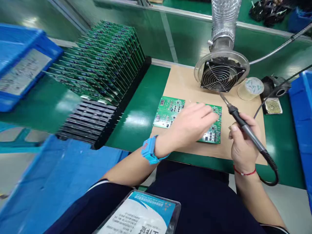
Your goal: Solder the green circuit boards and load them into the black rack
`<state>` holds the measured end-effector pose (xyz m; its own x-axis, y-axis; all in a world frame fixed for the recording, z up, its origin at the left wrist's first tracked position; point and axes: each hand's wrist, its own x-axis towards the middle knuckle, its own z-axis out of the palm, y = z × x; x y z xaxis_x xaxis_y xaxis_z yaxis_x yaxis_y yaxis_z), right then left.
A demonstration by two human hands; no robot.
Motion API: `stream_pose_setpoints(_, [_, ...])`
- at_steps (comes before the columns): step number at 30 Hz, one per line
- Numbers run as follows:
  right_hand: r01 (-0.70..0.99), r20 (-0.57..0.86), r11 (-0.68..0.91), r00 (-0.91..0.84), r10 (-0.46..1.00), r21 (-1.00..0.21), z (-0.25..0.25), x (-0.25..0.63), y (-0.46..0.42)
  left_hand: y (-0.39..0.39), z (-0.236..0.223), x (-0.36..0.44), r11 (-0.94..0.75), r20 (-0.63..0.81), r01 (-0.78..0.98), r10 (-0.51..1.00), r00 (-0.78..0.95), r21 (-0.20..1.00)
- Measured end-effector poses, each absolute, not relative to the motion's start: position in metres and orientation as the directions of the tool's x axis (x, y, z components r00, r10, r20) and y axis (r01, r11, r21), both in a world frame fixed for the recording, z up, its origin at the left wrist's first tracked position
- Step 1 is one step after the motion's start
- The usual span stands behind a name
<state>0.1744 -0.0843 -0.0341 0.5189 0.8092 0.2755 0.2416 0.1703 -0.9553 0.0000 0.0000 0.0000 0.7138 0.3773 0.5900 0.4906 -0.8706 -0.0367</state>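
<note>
My right hand (245,143) is wrapped round a soldering iron (246,128), its metal tip pointing up and left towards the fan. Over the green circuit boards lies my left hand (192,125), with fingers bent down and drawn together at the right-hand board (213,133). Whatever is between those fingertips is hidden. Partly behind that hand, the left-hand circuit board (168,112) shows small displays and dark components. Both boards rest on a sheet of brown cardboard (185,81).
A black rack (91,120) at left holds several upright circuit boards (104,58). Beyond the cardboard stands a fume extractor fan (220,76) with a foil duct. A solder roll (251,87), a sponge tray (273,106) and blue bins (301,113) are at right.
</note>
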Motion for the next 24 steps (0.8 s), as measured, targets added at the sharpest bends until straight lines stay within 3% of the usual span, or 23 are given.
stream_pose_setpoints(4, [0.230,0.246,0.149,0.485,0.839,-0.962,-0.028,0.204,-0.080,0.007,-0.002,-0.014,-0.801,0.613,0.598,0.485,0.624,0.025])
stream_pose_setpoints(10, [0.260,0.251,0.139,0.470,0.846,-0.956,-0.020,0.243,-0.065,0.000,-0.016,-0.009,-0.717,0.352,0.579,0.696,0.626,0.388])
stream_pose_setpoints(12, [0.250,0.269,0.162,0.487,0.831,-0.954,-0.023,0.248,-0.060,0.000,-0.019,-0.007,-0.670,0.294,0.589,0.736,0.610,0.453])
stream_pose_setpoints(19, [0.173,0.299,0.244,0.591,0.749,-0.954,-0.045,0.250,-0.058,0.009,-0.019,-0.011,-0.648,0.483,0.651,0.750,0.453,0.395])
stream_pose_setpoints(24, [0.163,0.318,0.274,0.561,0.764,-0.948,-0.046,0.250,-0.058,0.012,-0.015,-0.013,-0.609,0.511,0.685,0.769,0.385,0.400])
